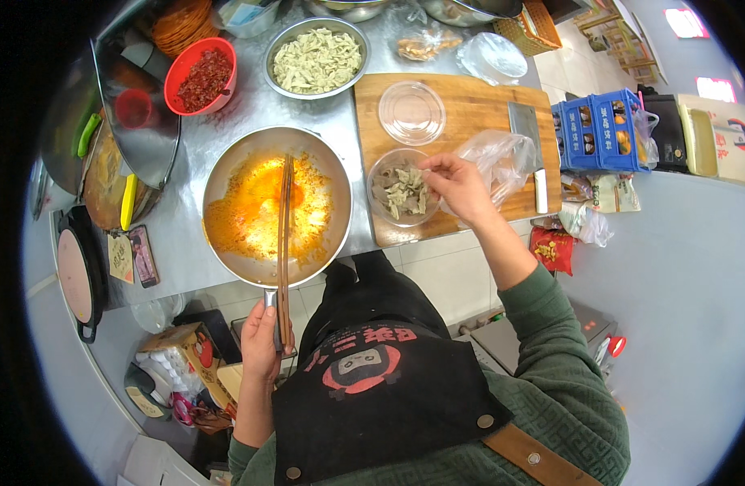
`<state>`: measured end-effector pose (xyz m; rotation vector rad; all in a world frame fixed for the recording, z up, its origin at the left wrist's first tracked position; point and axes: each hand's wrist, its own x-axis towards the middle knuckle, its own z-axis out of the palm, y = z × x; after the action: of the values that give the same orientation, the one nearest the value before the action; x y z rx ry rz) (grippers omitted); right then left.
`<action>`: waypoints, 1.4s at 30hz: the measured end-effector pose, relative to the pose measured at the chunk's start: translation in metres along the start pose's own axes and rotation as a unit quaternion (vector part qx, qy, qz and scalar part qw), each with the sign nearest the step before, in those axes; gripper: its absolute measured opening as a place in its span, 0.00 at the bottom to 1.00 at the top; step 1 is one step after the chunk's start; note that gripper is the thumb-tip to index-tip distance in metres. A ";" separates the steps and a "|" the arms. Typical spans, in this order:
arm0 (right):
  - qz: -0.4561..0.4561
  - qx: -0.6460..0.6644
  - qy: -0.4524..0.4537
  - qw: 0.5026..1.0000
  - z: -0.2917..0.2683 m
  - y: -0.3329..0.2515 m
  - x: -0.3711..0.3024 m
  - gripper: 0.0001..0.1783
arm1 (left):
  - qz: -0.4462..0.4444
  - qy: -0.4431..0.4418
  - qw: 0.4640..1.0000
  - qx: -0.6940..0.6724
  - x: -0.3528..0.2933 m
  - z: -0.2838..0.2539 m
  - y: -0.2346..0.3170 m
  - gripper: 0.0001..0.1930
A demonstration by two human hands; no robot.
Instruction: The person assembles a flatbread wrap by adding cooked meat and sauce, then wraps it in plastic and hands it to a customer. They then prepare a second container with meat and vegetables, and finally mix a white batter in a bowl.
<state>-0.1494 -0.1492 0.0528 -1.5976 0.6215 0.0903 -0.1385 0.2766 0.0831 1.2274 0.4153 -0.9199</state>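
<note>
Pan [341, 206], 10 o'clock: I judge it heavy, stiff; hold by handle [270, 299] | left grip [260, 338]: clamped on handle | tub [376, 204], 1 o'clock: likely light, flexible | right grip [460, 188]: at tub, can't tell if pinching | metal table [182, 259], wooden board [482, 101]; crates [606, 154], 2 o'clock

Upper left of frame: red bowl [176, 66] is holding dark red chopped food, green pepper [88, 134] is lying further left, and phone [144, 257] is resting lower down by the table edge. Upper right: cleaver [524, 121] is lying blade up-frame, woven basket [530, 34] is sitting above it, blue crate [606, 128] is standing further right, with red packet [553, 249] lying below. Cardboard box [217, 381] is sitting lower left.
</note>
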 end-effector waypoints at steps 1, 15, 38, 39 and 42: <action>-0.006 -0.011 -0.013 1.000 0.006 0.002 0.005 0.09 | -0.002 0.004 1.000 -0.002 0.001 0.000 0.000 0.11; 0.022 -0.111 -0.058 0.992 0.032 -0.003 0.030 0.15 | -0.002 -0.011 1.000 -0.026 0.011 -0.001 0.000 0.13; -0.116 -0.546 -0.067 0.827 -0.008 -0.053 0.162 0.11 | 0.003 -0.011 1.000 0.022 0.077 0.073 0.063 0.14; -0.104 -0.556 -0.113 0.817 -0.016 -0.038 0.151 0.10 | 0.006 -0.029 0.999 0.018 0.087 0.079 0.070 0.14; -0.153 -0.608 -0.161 0.762 -0.030 -0.008 0.141 0.08 | 0.023 -0.040 0.999 0.006 0.116 0.100 0.089 0.15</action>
<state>-0.0358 -0.2249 0.0054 -2.8339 -0.0816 0.6144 -0.0198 0.1456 0.0872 1.2018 0.3177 -0.9306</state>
